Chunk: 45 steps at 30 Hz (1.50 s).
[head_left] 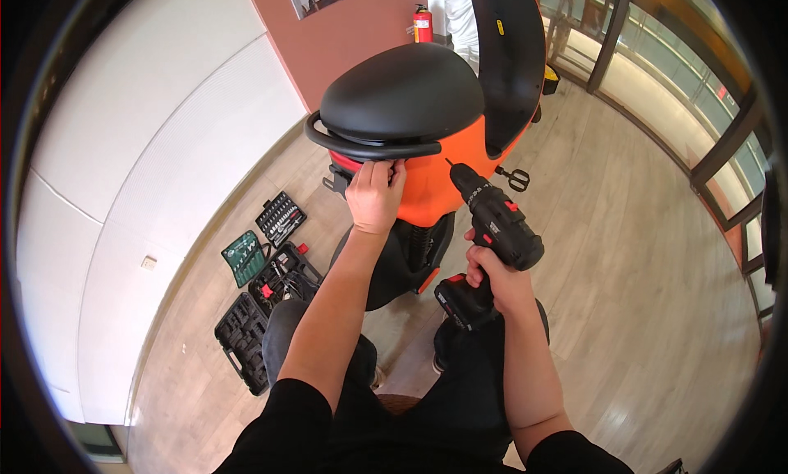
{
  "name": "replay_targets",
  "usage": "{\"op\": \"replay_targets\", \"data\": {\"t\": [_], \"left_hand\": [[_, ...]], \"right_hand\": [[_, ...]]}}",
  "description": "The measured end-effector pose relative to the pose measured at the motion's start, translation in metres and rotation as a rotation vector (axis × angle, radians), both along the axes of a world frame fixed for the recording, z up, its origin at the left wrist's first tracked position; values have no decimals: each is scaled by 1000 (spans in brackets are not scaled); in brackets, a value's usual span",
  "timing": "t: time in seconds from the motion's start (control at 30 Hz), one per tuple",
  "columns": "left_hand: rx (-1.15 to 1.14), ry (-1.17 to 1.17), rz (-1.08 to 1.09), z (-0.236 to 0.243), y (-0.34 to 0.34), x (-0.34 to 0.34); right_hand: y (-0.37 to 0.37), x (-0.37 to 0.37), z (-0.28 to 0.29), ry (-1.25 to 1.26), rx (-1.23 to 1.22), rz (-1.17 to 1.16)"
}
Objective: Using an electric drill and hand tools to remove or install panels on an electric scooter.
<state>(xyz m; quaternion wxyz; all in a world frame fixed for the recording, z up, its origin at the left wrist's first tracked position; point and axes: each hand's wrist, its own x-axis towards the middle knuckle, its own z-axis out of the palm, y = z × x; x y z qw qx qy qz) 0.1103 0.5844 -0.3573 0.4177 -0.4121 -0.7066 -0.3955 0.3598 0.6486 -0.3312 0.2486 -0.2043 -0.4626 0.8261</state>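
An orange scooter [432,187] stands in front of me, with a black seat [402,88] and a black grab rail [382,152] curving round its rear. My left hand [376,196] is up against the bodywork just under the rail, its fingers bent and pressed together; what they pinch, if anything, is hidden. In my right hand [498,279] is a black cordless drill [499,219] with red details, gripped by its handle. The drill's thin bit points up and left toward the orange panel, apart from it. Its battery sits low, above my right thigh.
Left of my legs on the wood floor lie an open black tool case [244,334], a green tool pouch [245,258] and a socket set [281,219]. A black footpeg [515,178] juts from the scooter's right side. A fire extinguisher [423,24] stands behind; glass panels line the right.
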Motion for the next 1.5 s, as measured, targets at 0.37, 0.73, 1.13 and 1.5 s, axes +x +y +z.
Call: {"op": "replay_targets", "data": {"t": [0.37,0.73,1.13,1.5], "left_hand": [[27,-153,-73,2,5,4],[-111,-349,-331,10,-30,-20],[-35,-348,-311,9,-22,-24],[5,-348,-255,4,-14,-24]], "right_hand": [[2,-1,5,-11,85,23],[-11,-27,-14,-190,656,39],[-21,-50,-19,-150,483,-4],[-25,-54,-13,-156,531,29]]}}
